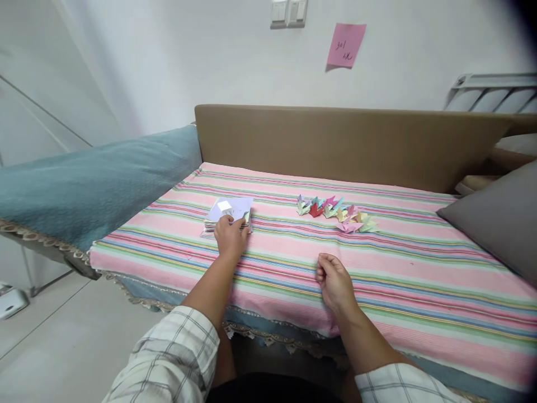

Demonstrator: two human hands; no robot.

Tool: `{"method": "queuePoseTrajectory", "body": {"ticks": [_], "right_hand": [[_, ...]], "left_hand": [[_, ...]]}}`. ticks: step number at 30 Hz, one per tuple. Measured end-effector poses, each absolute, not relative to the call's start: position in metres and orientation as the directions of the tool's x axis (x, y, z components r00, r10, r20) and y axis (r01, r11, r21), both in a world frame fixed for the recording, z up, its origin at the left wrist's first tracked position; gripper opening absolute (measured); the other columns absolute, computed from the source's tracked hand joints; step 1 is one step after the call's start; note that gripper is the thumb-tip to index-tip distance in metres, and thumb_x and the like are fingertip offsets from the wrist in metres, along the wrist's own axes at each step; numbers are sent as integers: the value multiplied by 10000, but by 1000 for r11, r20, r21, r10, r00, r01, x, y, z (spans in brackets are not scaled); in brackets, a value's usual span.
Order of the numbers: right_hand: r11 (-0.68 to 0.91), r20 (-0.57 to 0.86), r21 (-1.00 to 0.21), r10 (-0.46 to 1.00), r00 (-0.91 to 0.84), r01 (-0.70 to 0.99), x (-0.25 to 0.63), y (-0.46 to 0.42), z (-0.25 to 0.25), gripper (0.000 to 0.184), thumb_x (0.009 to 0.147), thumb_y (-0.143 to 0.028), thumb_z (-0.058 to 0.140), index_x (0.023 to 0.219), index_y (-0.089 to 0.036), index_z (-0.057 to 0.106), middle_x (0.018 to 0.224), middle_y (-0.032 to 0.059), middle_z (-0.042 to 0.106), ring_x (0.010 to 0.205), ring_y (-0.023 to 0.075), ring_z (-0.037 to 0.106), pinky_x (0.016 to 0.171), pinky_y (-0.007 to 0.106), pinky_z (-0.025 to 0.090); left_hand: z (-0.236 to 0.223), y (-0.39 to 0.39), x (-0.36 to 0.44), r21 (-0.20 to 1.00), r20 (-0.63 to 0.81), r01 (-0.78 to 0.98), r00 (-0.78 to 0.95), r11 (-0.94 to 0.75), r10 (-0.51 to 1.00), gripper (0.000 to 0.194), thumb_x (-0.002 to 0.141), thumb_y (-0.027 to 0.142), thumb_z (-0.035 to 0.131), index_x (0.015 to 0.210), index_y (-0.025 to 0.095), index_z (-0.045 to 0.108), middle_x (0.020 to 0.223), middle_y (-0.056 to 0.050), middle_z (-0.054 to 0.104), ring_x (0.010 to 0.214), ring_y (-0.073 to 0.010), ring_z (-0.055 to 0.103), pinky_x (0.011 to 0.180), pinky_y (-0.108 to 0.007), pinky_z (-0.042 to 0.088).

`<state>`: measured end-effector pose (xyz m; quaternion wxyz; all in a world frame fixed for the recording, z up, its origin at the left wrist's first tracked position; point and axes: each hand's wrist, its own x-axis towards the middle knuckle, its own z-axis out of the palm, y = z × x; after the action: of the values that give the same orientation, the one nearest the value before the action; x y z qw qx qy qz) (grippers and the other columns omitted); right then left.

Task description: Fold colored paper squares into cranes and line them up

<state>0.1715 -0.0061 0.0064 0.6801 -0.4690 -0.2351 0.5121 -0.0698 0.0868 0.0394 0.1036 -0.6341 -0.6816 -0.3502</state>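
My left hand (230,238) is at a small stack of paper (208,225) on the left of the striped cover. Its fingers are closed at the near side of a lavender sheet of paper (240,205), which lies on top at an angle. A small white piece (224,207) rests on that sheet, just beyond my fingertips. My right hand (337,282) hovers near the front of the cover, with its fingers curled and thumb pressed to them; nothing shows in it. Beyond it lie several folded paper cranes (315,209) in mixed colours, grouped in rows.
The striped cover (285,246) spreads over a sofa seat with a brown backrest (319,140). A blue cloth (126,168) drapes the left armrest. A grey cushion (499,218) leans at the right. On the wall are a pink note (346,46) and light switches (288,11).
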Motion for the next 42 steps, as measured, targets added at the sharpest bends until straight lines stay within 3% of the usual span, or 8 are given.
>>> {"method": "queuePoseTrajectory", "body": {"ticks": [12,17,21,24,27,32,36,42], "right_hand": [[-16,-173,-895,933,315,-446,172,-6,6,261,594,-322,740,759,-196,582,557,-65,476,464,57,390,404,177,302],[-17,-175,-893,933,313,-449,172,-7,6,273,577,-331,750,751,-201,586,563,-67,479,474,62,400,407,181,304],[-13,-168,-897,935,313,-443,173,-7,5,279,590,-341,754,761,-197,586,567,-63,479,477,60,402,411,179,310],[-27,-173,-899,939,298,-437,173,-7,5,276,612,-353,749,767,-197,583,560,-66,478,473,52,398,423,173,321],[-24,-172,-901,937,305,-434,173,-7,6,284,597,-351,757,755,-193,582,557,-66,476,467,49,395,418,172,316],[-22,-165,-908,937,308,-417,172,-7,5,278,593,-347,753,754,-199,582,551,-66,479,463,61,406,413,187,320],[-14,-151,-911,942,301,-413,172,-7,4,279,606,-361,748,757,-197,579,553,-62,478,467,65,410,417,192,321],[-18,-142,-920,947,289,-391,172,-8,3,271,622,-375,734,758,-204,574,531,-68,472,457,67,401,421,195,309]], "left_hand": [[42,99,-79,169,587,985,-114,16,802,271,833,266,439,918,253,696,978,-79,595,950,-256,516,881,-417,280],[44,107,-83,279,569,960,-189,28,801,244,820,314,478,838,235,709,930,-81,613,920,-253,541,861,-406,316],[54,107,-85,449,465,892,-281,50,840,240,796,382,536,825,237,725,882,-69,624,890,-249,563,844,-391,353],[63,104,-85,574,377,815,-352,82,857,262,800,418,532,842,248,727,916,-52,634,855,-227,574,826,-372,375],[65,104,-86,612,342,784,-378,101,860,291,820,420,495,880,247,721,968,-58,626,878,-227,573,820,-370,387],[58,107,-85,543,418,836,-351,79,838,225,772,343,550,902,252,710,1012,-67,591,981,-244,553,894,-411,355],[54,108,-82,525,505,850,-351,43,788,201,790,330,527,847,248,701,958,-57,581,941,-229,559,895,-413,358],[51,111,-84,473,647,880,-320,-35,693,193,794,339,532,878,252,682,955,-50,524,924,-205,520,837,-336,399]]}}
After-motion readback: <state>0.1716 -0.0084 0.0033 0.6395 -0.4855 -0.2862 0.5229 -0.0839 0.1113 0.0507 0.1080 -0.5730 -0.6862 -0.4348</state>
